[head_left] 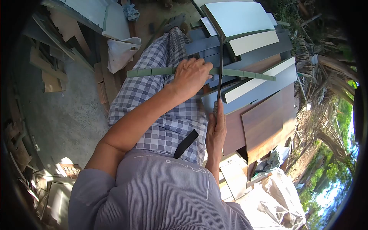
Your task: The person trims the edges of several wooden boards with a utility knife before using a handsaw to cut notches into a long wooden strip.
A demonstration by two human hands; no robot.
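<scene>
My left hand [191, 73] is closed around the middle of a long, thin green bamboo strip [153, 71]. The strip lies crosswise above my lap, with dark lines across it at intervals, and its far end curves off to the right. In my right hand [217, 128] is the handle of a long, narrow knife [221, 53], fingers wrapped round it. Its dark blade points away from me and crosses the strip just right of my left hand. My checkered trousers [153, 92] are directly beneath the strip.
Stacked boards and panels, among them a pale blue one [239, 17] and a brown one [264, 122], rise on the right. A white plastic bag [120, 53] stands left of my legs. Wood scraps [48, 69] lean at the far left, by the concrete floor [84, 103].
</scene>
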